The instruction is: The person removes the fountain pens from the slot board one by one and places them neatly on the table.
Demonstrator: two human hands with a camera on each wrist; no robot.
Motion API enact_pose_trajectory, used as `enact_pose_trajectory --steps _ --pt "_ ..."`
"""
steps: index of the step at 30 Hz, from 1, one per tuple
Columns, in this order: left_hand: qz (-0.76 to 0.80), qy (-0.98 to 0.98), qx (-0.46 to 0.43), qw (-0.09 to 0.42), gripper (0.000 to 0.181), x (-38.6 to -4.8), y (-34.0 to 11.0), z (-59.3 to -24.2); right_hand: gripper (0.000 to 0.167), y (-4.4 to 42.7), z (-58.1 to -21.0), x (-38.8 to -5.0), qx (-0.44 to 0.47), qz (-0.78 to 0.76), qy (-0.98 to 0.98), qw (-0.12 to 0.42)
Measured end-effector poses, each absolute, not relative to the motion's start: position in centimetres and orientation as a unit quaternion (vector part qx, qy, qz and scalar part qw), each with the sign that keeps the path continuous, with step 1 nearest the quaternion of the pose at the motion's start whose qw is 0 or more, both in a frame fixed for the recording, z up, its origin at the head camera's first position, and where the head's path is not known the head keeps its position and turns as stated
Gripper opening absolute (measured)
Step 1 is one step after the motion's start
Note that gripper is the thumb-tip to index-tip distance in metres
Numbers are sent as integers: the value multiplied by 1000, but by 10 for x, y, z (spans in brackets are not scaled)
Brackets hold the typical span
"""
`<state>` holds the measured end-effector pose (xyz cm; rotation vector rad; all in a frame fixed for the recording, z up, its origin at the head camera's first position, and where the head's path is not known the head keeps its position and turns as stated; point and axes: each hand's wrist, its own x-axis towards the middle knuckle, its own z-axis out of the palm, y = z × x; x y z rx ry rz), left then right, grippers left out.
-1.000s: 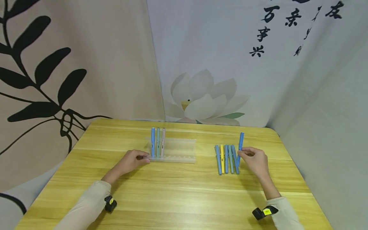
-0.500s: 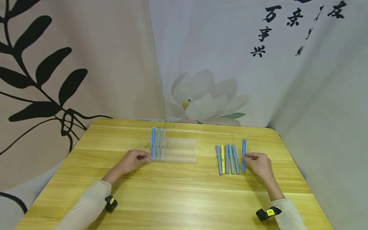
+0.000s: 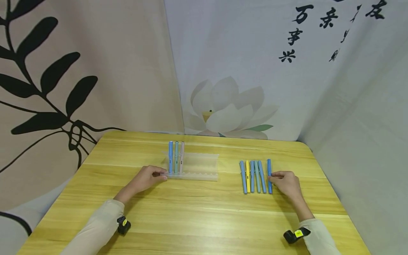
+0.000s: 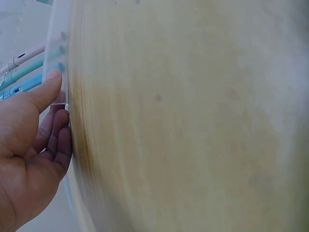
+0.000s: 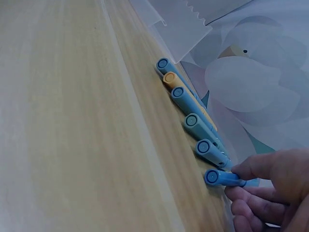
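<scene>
A clear rack holds a blue pen, a green pen and a pinkish pen side by side at its left end. The left hand pinches the rack's left front corner; in the left wrist view the thumb of that hand lies on the clear edge. On the right, the right hand pinches a blue pen at the right end of a row of pens, among them a yellow pen. In the right wrist view the thumb and fingers of this hand are round the blue pen.
The wooden table reaches back to a curtain with a printed flower and dark characters. Black wrist cameras are strapped on both sleeves.
The right hand has lowered the blue pen from a slanted pose over the row to a straight one at the row's right end. The left hand keeps its grip on the rack.
</scene>
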<state>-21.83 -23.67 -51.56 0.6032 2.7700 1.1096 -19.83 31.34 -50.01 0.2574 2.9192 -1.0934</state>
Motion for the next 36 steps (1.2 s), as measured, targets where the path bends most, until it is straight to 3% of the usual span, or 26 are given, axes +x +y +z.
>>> enact_pose_trajectory --steps 22,36 --pt "365 907 207 44 32 -221 -237 -516 39 308 -490 -202 69 -341 937 23" --pt "371 904 210 41 32 -218 -236 -517 34 271 -459 -210 -34 -397 914 -73"
